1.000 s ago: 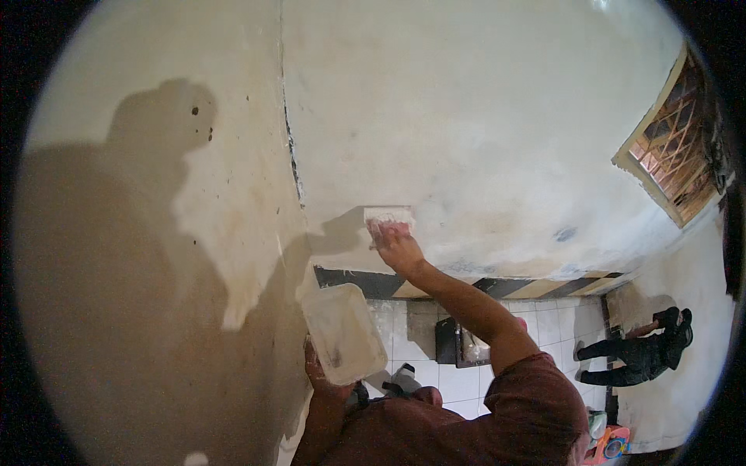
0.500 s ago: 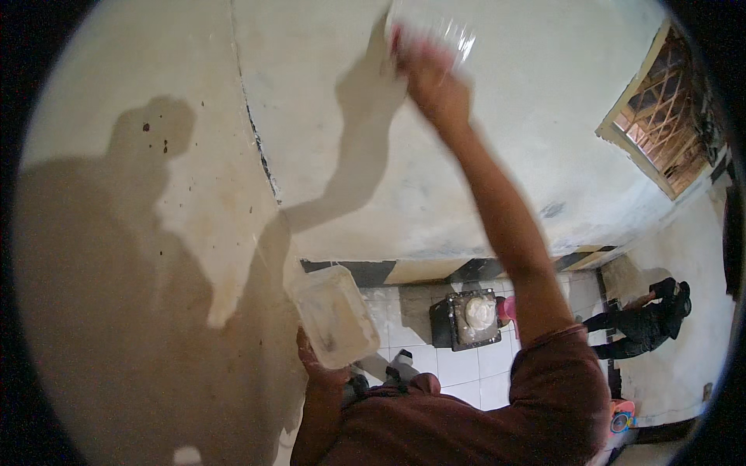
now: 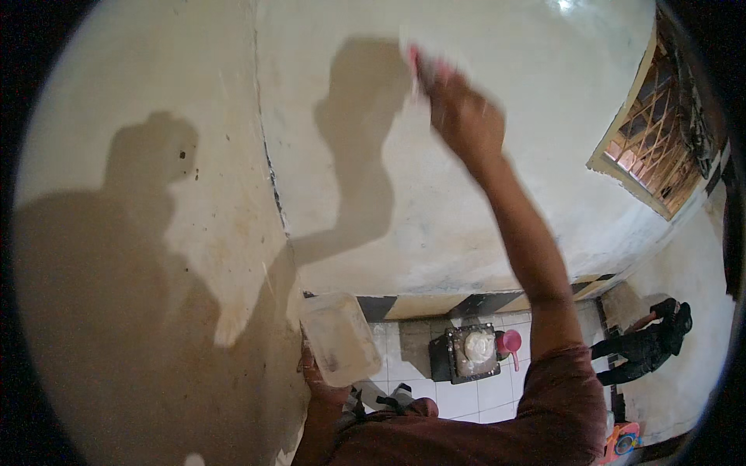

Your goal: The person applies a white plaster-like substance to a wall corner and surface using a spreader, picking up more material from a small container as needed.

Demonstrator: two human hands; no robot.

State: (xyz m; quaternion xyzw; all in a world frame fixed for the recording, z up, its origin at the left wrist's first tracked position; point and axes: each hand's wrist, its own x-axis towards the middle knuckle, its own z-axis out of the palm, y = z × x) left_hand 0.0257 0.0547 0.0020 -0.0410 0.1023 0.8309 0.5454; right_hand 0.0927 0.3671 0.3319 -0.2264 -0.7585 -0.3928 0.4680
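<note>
My right hand (image 3: 458,113) is raised high against the pale plastered wall (image 3: 497,62), closed around a pale, pink-handled spreader (image 3: 420,66), blurred by motion; its shadow lies to the left on the wall. Low beside the corner crack, my left hand (image 3: 315,373) holds a shallow translucent plastic tub (image 3: 338,342) smeared with whitish material, its fingers under and beside the tub's left side.
A black square container (image 3: 474,373) with white paste stands on the tiled floor (image 3: 412,396), a pink dipper (image 3: 509,342) beside it. At right, another person in dark clothes (image 3: 645,349) is near the far wall, below a latticed opening (image 3: 649,124). Colourful objects (image 3: 622,443) lie lower right.
My right hand with the spreader has swept up the wall from just above the striped band to high up. My left hand still holds the tub, with little movement.
</note>
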